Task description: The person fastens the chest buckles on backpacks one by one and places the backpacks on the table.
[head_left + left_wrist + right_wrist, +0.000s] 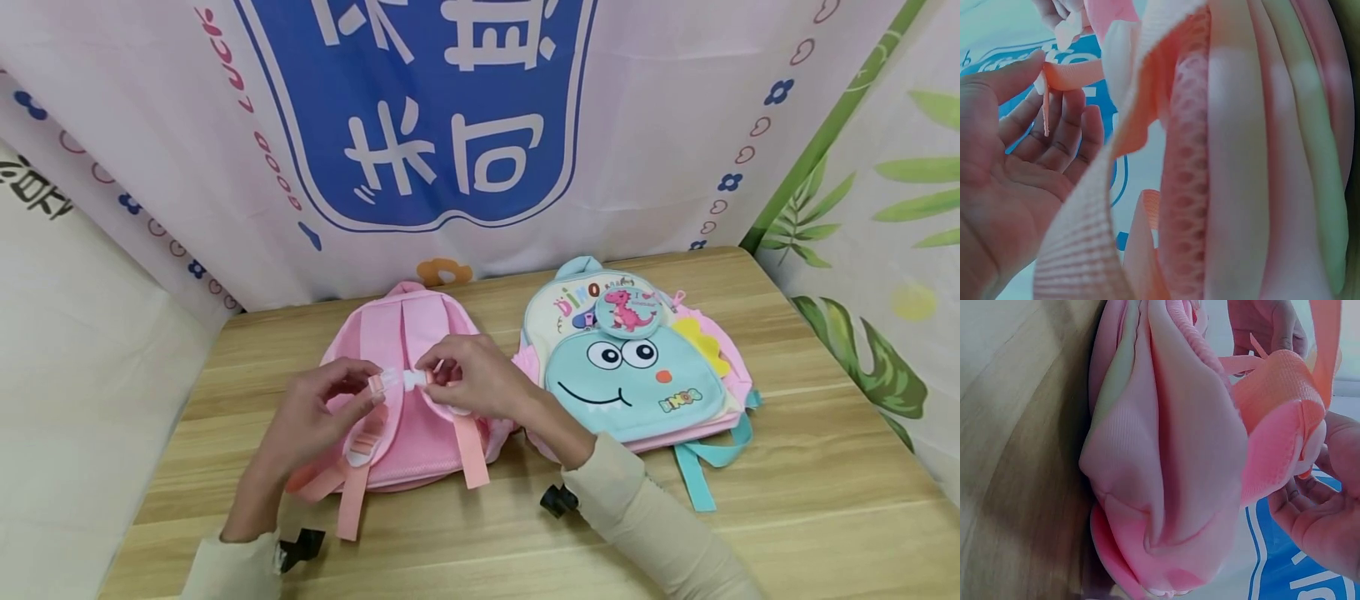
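Note:
A pink backpack lies on the table with its straps facing up. Over its middle, my left hand pinches a clear-white buckle half on a short peach strap between thumb and fingertips. Opposite it, the fingers of my right hand pinch the other white buckle half. Both halves face each other end to end, close together. In the left wrist view, the peach webbing runs from my left fingertips toward the shoulder strap. Part of the right-hand grip hides behind the strap in the right wrist view.
Right of the pink bag lies a blue dinosaur backpack with a round badge and teal straps. Loose peach strap ends trail over the wooden table. A printed curtain hangs behind the table.

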Available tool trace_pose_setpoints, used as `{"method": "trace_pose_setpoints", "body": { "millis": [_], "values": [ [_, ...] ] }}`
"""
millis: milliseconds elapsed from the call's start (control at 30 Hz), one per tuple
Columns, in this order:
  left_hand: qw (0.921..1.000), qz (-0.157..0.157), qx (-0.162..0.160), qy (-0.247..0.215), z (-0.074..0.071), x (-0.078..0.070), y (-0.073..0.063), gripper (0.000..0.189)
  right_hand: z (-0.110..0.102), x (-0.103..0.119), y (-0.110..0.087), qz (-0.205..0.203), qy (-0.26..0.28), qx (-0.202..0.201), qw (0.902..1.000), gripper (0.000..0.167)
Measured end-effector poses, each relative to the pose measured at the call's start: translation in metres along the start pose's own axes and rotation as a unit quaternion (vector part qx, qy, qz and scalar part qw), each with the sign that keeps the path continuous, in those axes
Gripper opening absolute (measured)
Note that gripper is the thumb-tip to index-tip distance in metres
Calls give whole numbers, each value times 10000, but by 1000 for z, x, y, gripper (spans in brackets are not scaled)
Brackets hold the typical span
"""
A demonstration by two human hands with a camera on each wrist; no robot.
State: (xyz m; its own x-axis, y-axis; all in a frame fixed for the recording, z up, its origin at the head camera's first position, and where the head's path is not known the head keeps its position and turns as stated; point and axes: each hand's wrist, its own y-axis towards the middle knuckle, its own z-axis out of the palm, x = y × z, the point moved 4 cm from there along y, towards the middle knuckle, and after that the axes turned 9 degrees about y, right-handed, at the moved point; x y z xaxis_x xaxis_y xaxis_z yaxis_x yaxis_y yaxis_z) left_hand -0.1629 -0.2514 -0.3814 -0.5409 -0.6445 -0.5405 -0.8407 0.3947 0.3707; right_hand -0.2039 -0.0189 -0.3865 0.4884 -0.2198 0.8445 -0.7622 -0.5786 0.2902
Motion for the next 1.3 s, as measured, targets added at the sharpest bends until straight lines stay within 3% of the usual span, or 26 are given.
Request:
{"method": "trace_pose_setpoints", "body": {
  "millis": [133,400,667,1033,1300],
  "values": [
    [9996,223,32,147,2,-5,0,30,0,1,0,43,-95,-9,9999,23],
    [9993,220,49,311,1,-9,1,29,1,2,-1,93,-204,5,9997,25],
    [9995,97,123,274,6,-8,3,29,3,2,-1,-96,-264,40,9996,24],
    [9981,-325,60,513,10,-2,2,28,4,2,-2,67,-1,-40,10000,22],
    [9994,-255,79,239,12,-2,3,24,4,1,-2,53,71,-32,10000,21]
  ]
}}
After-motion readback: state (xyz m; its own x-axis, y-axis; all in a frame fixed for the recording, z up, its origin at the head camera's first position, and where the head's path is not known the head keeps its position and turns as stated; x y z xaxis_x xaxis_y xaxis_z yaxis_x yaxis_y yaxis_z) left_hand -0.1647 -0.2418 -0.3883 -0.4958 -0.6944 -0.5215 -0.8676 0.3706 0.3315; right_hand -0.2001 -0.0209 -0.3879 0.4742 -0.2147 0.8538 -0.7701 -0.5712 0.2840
